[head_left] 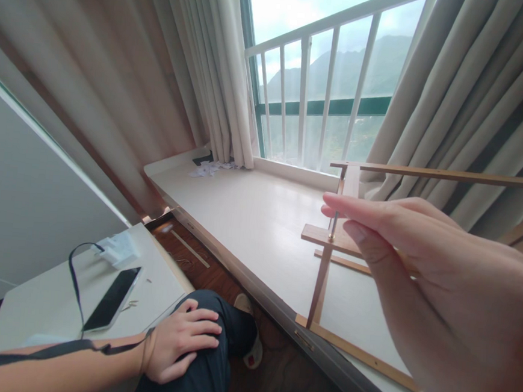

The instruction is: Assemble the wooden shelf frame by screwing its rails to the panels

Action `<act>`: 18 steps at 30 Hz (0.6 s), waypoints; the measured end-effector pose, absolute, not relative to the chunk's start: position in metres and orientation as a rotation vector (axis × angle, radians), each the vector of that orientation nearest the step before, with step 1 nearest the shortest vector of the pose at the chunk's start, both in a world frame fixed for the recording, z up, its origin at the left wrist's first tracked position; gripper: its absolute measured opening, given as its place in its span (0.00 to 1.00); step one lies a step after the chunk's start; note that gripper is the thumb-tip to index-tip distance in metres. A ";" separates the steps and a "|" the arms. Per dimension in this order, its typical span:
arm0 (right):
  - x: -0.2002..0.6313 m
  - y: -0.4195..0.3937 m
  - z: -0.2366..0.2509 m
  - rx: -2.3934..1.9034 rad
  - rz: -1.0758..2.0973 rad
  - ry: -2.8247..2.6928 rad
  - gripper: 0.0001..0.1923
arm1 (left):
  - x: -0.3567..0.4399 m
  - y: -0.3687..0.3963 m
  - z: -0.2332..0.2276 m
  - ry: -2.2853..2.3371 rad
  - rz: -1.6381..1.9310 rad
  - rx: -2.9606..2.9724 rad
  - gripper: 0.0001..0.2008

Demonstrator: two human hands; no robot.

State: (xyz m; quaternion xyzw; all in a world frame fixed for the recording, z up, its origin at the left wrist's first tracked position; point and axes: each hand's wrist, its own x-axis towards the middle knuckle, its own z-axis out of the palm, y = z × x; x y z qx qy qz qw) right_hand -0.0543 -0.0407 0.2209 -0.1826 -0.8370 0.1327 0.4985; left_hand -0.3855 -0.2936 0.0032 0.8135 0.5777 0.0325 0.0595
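The right hand [444, 295] is raised close to the camera, fingers stretched out toward the left. Thumb and forefinger tips pinch a thin metal pin [333, 224] that stands upright in a wooden frame [323, 273]. The other fingers lie straight and loose alongside.

The frame is made of slim wooden strips: a base strip along the sill's near edge, an upright post, a short cross block where the pin sits, and a long top bar [444, 174] running off to the right. It stands on the pale window sill [251, 213], toward its right end.

The left hand [182, 341] rests palm down on the person's knee [212, 361], which is clad in dark trousers. Its fingers are spread, relaxed and holding nothing. A dark strap [77, 290] loops over the forearm and across the small white table [39, 311] on the left.

On that table lie a phone [113, 299], its dark screen facing up, and just beyond it a white charger block [117, 248]. A slippered foot [250, 334] shows on the dark wood floor below the sill.

Scraps of white paper [209, 168] sit at the sill's far left corner, at the foot of the beige curtains [217, 66]. A white railing [324, 86] stands behind the glass, with hazy hills beyond it.

No brand, label or writing can be read anywhere
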 end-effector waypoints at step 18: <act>-0.060 -0.043 0.222 -0.504 0.342 -1.961 0.13 | -0.386 -0.294 0.004 1.750 0.095 2.476 0.30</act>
